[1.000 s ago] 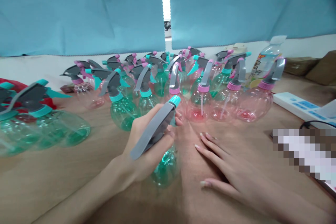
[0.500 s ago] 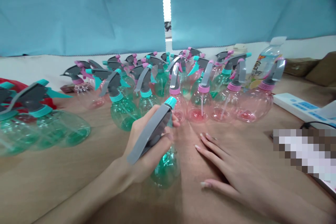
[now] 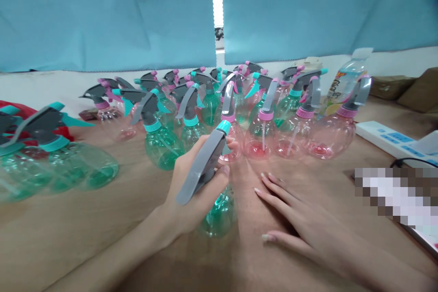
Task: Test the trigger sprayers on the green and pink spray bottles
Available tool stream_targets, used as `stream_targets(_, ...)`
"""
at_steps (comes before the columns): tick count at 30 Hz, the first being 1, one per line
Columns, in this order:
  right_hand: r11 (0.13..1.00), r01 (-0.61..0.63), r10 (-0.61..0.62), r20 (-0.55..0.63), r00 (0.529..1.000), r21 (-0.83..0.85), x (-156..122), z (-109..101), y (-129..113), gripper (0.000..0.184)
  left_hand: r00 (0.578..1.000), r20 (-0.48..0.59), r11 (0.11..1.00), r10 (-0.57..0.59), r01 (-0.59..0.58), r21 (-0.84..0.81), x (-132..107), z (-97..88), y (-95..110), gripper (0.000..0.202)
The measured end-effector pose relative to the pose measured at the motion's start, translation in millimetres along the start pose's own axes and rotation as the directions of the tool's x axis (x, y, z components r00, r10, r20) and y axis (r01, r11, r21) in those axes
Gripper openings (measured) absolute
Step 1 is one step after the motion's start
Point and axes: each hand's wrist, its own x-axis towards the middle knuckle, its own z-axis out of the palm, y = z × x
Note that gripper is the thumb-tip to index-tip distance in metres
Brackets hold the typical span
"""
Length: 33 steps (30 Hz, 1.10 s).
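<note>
My left hand (image 3: 193,191) is closed around the neck of a green spray bottle (image 3: 219,212) with a grey trigger head and teal nozzle (image 3: 205,159), holding it upright on the wooden table (image 3: 102,219). My right hand (image 3: 301,219) lies flat on the table just to the right, fingers stretched out and holding nothing. Right behind the held bottle stands a crowd of several pink and green spray bottles (image 3: 263,123).
More green spray bottles (image 3: 68,164) lie at the left edge. A clear drink bottle (image 3: 345,82) stands at the back right, with a white power strip (image 3: 390,139) beside it. Blue curtains (image 3: 102,13) hang behind. A blurred patch (image 3: 397,196) covers the right side.
My left hand has shifted the held green bottle slightly forward and to the right, closer to the crowd of bottles. My right hand has stayed flat on the table.
</note>
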Motion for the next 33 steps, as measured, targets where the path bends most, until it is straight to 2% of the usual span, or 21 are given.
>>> stream_targets(4, 1.0, -0.007, 0.007, -0.01, 1.0, -0.019, 0.6, -0.3, 1.1, 0.074, 1.0, 0.003, 1.0, -0.015, 0.015, 0.023, 0.0, -0.6, 1.6, 0.031)
stream_targets(12, 0.999, -0.003, 0.004, 0.014, 1.0, -0.053, 2.6, -2.3, 0.6, 0.075, 1.0, 0.023, 0.998, -0.021, 0.022, -0.052, -1.0, 0.9, 0.1, 0.029)
stream_targets(22, 1.0, 0.018, -0.018, -0.045, 0.999, 0.001, 0.6, 4.5, 5.9, 0.072, 1.0, 0.02, 0.999, 0.001, -0.001, -0.036, 0.4, 0.7, -0.2, 0.028)
stream_targets(33, 0.999, 0.017, -0.019, -0.059, 0.998, -0.037, 2.5, 3.2, 5.3, 0.069, 1.0, 0.017, 0.999, 0.008, -0.007, -0.035, -1.6, 1.7, 0.2, 0.029)
